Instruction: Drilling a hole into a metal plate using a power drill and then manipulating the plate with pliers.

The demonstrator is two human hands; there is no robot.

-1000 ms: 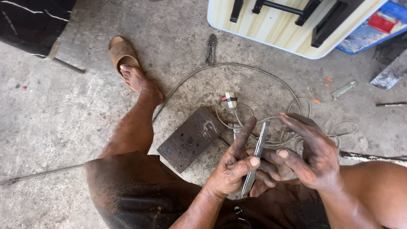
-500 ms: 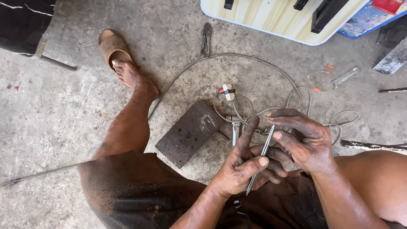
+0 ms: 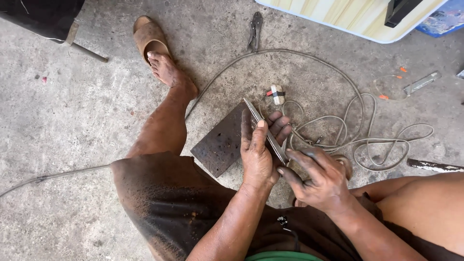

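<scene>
Both hands have swung the metal strip (image 3: 268, 133) over the rusty plate (image 3: 220, 145)
Left hand (image 3: 258, 154) and right hand (image 3: 316, 179) clamp the strip; steadying it against that plate seems wise

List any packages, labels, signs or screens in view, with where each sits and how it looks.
Blue printed package: top right corner, partly behind the cream panel, flat, blue with mixed colours; most of it is cut off.
No screens or signs show. The left hand and right hand hold a thin metal strip that bears no label.

Soft even daylight, sharp, faint shadows
</scene>
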